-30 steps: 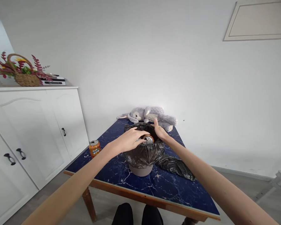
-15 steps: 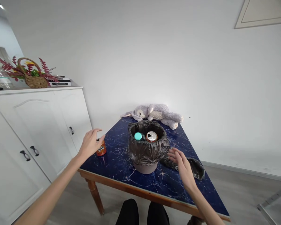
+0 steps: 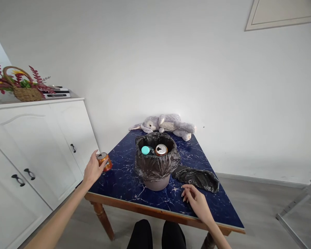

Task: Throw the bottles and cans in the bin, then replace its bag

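My left hand [image 3: 92, 170] is closed round an orange drink can [image 3: 107, 165] near the left edge of the table, thumb on the near side and fingers on the far left side. The can's opened top faces up, slightly tilted. My right hand [image 3: 195, 200] hovers over or rests on the front right of the table, holding nothing, its fingers loosely bent and apart. Between the hands stands a grey bin [image 3: 157, 184] lined with a black plastic bag [image 3: 158, 168]. Inside it show a bottle with a turquoise cap [image 3: 145, 150] and another opened can [image 3: 161, 149].
A crumpled black plastic bag [image 3: 197, 178] lies right of the bin. At the back, a grey plush rabbit [image 3: 168, 123] lies against the wall. The blue marbled table [image 3: 121, 183] has a wooden edge. A white cabinet [image 3: 41, 138] with a flower basket [image 3: 27, 93] stands left.
My left hand has lowered onto the orange can and closed round it. My right hand has drawn back from beside the bin towards the table's front edge. The view has shifted right.
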`<state>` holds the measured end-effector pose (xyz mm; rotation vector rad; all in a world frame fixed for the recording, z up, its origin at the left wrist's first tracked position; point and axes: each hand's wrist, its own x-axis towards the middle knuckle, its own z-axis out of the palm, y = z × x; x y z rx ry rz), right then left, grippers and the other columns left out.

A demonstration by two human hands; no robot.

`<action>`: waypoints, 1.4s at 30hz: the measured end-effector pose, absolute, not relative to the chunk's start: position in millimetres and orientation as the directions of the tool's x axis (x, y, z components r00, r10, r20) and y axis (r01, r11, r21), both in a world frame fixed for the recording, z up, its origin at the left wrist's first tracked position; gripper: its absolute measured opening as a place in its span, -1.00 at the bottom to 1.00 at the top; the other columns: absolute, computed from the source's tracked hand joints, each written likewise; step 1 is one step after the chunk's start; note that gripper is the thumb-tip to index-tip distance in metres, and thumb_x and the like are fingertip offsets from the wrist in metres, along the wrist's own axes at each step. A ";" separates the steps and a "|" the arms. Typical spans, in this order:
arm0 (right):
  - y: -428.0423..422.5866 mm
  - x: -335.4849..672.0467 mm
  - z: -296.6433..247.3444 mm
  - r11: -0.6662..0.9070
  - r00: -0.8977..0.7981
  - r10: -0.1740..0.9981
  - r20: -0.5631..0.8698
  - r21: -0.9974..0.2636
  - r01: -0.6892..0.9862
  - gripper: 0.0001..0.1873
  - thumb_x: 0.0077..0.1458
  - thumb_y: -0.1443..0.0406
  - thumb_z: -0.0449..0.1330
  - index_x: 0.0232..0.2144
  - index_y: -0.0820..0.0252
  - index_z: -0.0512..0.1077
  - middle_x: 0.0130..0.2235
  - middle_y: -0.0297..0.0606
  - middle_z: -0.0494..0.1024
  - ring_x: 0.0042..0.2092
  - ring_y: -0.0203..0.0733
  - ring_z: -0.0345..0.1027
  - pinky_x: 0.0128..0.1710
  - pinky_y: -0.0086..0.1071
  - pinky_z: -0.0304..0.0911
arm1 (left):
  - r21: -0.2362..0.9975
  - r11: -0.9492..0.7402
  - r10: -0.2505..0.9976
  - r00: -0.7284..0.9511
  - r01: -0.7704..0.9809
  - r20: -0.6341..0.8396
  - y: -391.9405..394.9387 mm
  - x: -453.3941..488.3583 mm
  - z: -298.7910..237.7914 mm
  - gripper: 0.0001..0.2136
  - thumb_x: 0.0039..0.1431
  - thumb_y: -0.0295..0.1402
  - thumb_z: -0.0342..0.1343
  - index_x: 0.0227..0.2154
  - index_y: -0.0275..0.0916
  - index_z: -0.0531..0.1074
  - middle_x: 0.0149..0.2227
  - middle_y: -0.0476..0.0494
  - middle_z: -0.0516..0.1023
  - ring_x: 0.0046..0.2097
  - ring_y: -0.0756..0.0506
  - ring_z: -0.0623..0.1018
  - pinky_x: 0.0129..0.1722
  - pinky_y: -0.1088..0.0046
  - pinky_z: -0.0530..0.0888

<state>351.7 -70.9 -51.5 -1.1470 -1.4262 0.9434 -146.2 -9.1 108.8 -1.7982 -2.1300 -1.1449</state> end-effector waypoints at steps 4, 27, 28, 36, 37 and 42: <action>-72.3 348.7 -47.4 0.236 0.018 0.970 0.243 -0.955 0.180 -0.37 0.32 -0.25 0.07 -0.09 0.15 0.52 -0.34 -0.18 0.64 -0.38 -0.09 0.53 -0.34 -0.28 0.40 | 0.600 -0.363 0.611 -0.305 0.713 0.731 -25.6 -94.9 164.1 -0.18 0.19 0.01 0.31 0.36 -0.17 0.05 0.24 -0.45 0.45 0.18 -0.33 0.59 0.20 -0.01 0.53; -72.4 350.9 -43.3 0.227 0.004 0.973 0.229 -0.965 0.130 -0.40 0.32 -0.24 0.09 -0.10 0.11 0.53 -0.33 -0.17 0.64 -0.36 -0.04 0.53 -0.31 -0.21 0.39 | 0.760 -0.475 0.859 0.046 0.443 0.510 20.3 38.0 223.2 -0.53 0.23 0.08 0.27 0.01 -0.16 0.50 0.19 -0.29 0.57 0.27 -0.27 0.51 0.36 0.16 0.33; -72.1 350.4 -42.5 0.227 0.002 0.973 0.229 -0.967 0.118 -0.41 0.31 -0.24 0.11 -0.11 0.11 0.54 -0.34 -0.17 0.64 -0.37 -0.04 0.53 -0.31 -0.21 0.40 | 0.790 -0.434 0.875 -0.007 0.433 0.485 19.6 31.0 219.1 -0.51 0.22 0.11 0.27 0.01 -0.16 0.49 0.19 -0.29 0.58 0.27 -0.26 0.51 0.35 0.17 0.33; -65.6 337.7 22.9 -0.022 -0.143 0.990 0.023 -0.952 -0.306 -0.39 0.19 -0.20 0.30 0.05 0.07 0.52 -0.05 -0.09 0.67 -0.14 0.00 0.64 -0.20 -0.19 0.55 | 0.957 0.185 0.980 -0.112 0.222 -0.163 26.5 -25.1 177.8 -0.16 -0.14 0.39 0.33 -0.03 -0.27 0.49 0.17 -0.53 0.57 0.16 -0.41 0.60 0.02 0.10 0.58; -62.1 335.7 37.5 -0.080 -0.181 0.983 -0.011 -0.921 -0.382 -0.39 0.21 -0.19 0.28 0.10 0.05 0.49 0.00 -0.07 0.66 -0.07 0.03 0.64 -0.12 -0.15 0.56 | 0.950 0.266 0.964 -0.046 0.161 -0.262 27.4 -27.9 175.1 -0.14 -0.18 0.41 0.33 -0.06 -0.28 0.50 0.15 -0.54 0.58 0.14 -0.40 0.62 -0.01 0.13 0.60; -24.8 330.7 106.2 -0.196 -0.273 0.961 -0.054 -0.827 -0.527 -0.54 0.22 -0.12 0.31 -0.07 0.05 0.50 -0.13 -0.12 0.69 -0.15 -0.03 0.66 -0.03 -0.11 0.56 | 0.960 0.271 0.948 0.154 0.076 -0.280 27.2 -20.9 183.1 -0.25 -0.12 0.39 0.30 -0.17 -0.24 0.57 -0.03 -0.44 0.68 -0.03 -0.33 0.68 -0.10 0.18 0.61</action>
